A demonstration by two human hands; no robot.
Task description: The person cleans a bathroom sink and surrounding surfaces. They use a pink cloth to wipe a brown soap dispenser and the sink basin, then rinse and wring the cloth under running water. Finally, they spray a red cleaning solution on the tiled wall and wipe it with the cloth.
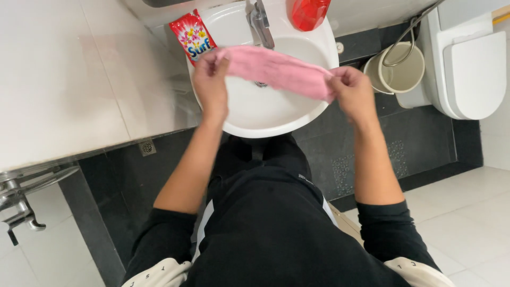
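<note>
Over a white sink, a pink cloth is held taut.
Each end is pinched: left hand, right hand; its long axis runs between them, equally near both.

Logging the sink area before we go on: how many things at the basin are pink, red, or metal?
Pink: 1, the cloth held by left hand and right hand
Red: 2, detergent sachet, bottle
Metal: 1, tap
Total: 4
</note>
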